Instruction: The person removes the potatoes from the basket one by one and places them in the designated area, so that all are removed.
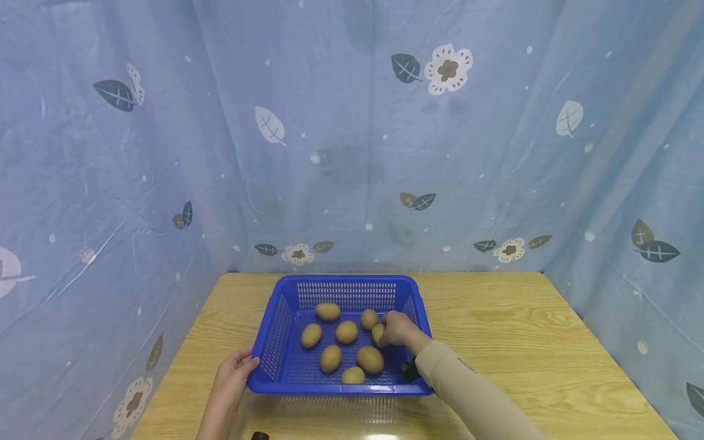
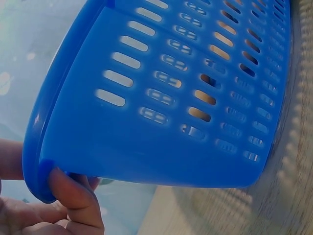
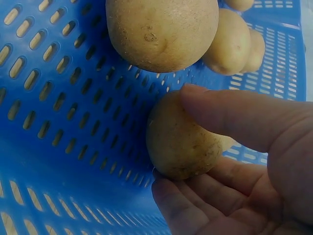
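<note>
A blue plastic basket (image 1: pixel 341 389) with slotted walls stands on the table and holds several potatoes (image 1: pixel 346 332). At its left edge, my left hand (image 1: pixel 233 373) grips the rim; the left wrist view shows thumb and fingers (image 2: pixel 73 196) curled at the rim's corner. My right hand (image 1: pixel 400 330) reaches over the right side into the basket. It holds a potato (image 3: pixel 183 137) low over the slotted floor, thumb on one side and fingers on the other. A larger potato (image 3: pixel 161 34) lies close by in the right wrist view.
The wooden table (image 1: pixel 506 342) extends to both sides of the basket. A blue patterned curtain (image 1: pixel 341 183) hangs behind and along both sides. Near the front edge, a small black object (image 1: pixel 260 436) shows at the bottom of the head view.
</note>
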A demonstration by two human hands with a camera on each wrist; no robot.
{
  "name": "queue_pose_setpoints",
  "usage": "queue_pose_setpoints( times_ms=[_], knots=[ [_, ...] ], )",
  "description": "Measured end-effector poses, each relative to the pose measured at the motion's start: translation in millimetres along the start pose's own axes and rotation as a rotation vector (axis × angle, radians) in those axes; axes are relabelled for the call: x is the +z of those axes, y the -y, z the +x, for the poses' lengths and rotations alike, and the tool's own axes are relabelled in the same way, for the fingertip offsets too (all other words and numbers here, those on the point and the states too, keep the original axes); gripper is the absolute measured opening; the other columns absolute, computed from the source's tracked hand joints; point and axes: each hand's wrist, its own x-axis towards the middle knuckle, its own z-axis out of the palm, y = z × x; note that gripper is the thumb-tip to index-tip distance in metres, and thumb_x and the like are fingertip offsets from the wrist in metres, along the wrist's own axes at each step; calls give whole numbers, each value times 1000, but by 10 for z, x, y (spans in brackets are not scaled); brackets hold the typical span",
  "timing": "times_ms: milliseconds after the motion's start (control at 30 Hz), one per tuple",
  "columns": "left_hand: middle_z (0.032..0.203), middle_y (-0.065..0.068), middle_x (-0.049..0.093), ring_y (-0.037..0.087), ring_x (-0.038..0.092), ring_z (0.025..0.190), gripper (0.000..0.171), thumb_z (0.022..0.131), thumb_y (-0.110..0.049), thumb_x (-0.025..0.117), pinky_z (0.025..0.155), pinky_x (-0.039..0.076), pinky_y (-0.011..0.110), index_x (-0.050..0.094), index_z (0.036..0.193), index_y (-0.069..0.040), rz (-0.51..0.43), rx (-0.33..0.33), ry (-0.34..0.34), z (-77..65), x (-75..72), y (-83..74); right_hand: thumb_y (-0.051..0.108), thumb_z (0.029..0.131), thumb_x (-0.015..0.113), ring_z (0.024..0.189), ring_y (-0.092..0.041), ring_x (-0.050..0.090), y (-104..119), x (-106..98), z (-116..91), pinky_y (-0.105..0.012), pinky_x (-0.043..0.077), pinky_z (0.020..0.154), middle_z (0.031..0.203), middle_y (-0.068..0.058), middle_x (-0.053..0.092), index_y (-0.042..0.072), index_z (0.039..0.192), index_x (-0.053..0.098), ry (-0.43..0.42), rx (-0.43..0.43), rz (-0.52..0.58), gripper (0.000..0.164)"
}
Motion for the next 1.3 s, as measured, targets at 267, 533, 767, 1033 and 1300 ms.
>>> queue_pose_setpoints(
  times_ms=[267,533,767,1033,1300],
  knots=[
    [117,24,59,15,62,93,40,97,-12,45,85,54,34,43,129,11,6,-3,-7,-1,8,2,6,61,81,74,-21,59,10,-9,-24,-36,54,75,84,-10,65,-6,99,66,-12,-40,-29,43],
    [121,24,57,17,61,98,42,97,-14,45,91,52,39,41,131,10,8,-5,-6,-6,14,-6,8,61,81,71,-19,56,3,-2,-19,-34,53,71,79,-7,63,-5,96,66,-17,-39,-32,40],
    [121,25,56,20,61,101,41,98,-14,43,95,49,42,41,131,10,20,-2,-3,-12,17,-1,9,59,81,67,-18,53,-25,17,-12,-30,49,62,73,-4,58,-1,86,64,-35,-32,-18,33],
    [121,25,57,18,61,98,41,97,-14,45,91,52,40,42,131,10,6,-8,-5,-1,12,11,10,59,81,65,-17,51,14,-35,-34,-28,46,59,72,-3,56,0,81,62,-41,-30,12,31],
    [116,25,58,13,61,91,41,97,-11,45,83,55,33,41,129,14,-8,-5,1,8,9,-6,10,57,81,64,-17,52,4,-69,-19,-26,46,57,72,-4,57,0,80,62,-78,-31,61,31]
  ],
)
